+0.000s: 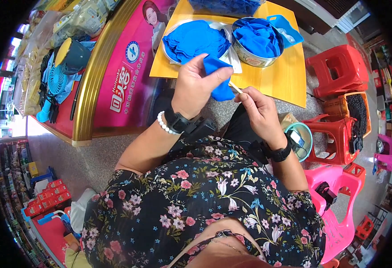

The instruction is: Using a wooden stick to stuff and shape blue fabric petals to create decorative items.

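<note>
My left hand [191,87] pinches a folded blue cloth piece [223,92] between thumb and fingers, just off the near edge of the yellow table [274,82]. In my right hand [259,110] is a thin pale stick [235,87], held between thumb and fingertips. Its far end meets the side of the cloth piece; whether it goes inside is hidden. Beyond my left hand, flat blue cloth pieces [196,40] lie heaped on a round plate [166,52]. To their right, more crumpled blue pieces [259,38] fill a round tin [255,60].
A clear box [226,5] of blue pieces and a blue plastic scoop-like tray [289,32] sit farther back. The gold-edged counter [89,85] stands at left, holding a small blue fan [58,80]. Red stools [336,67], a pink chair [339,228] and a green-rimmed bin [310,140] are at right.
</note>
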{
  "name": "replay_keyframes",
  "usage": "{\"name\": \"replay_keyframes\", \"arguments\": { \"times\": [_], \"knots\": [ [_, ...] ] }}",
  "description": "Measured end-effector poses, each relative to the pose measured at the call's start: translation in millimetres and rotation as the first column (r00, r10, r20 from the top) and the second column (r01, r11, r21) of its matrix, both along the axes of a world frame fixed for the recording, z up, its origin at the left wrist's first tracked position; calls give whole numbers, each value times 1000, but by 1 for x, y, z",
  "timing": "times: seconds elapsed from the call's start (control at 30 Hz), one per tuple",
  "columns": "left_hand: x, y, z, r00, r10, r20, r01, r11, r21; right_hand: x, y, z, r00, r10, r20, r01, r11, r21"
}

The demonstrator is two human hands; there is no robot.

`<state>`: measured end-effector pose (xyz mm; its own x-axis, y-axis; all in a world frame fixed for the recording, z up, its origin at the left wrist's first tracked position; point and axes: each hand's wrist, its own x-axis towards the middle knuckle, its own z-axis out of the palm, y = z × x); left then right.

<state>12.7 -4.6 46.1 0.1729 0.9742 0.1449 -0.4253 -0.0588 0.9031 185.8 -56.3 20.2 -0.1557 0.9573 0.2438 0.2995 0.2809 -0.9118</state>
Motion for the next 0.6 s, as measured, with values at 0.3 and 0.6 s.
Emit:
{"name": "replay_keyframes", "arguments": {
  "times": [0.3, 0.6],
  "knots": [
    [2, -13, 11, 960, -10, -279, 15, 1000, 14, -8, -5, -5, 983, -19, -185, 0, 995, -101],
    [3, -11, -1, 932, 225, -283, -175, 966, 191, -7, -6, 1, 942, -9, -337, -77, 968, -240]
  ]
}}
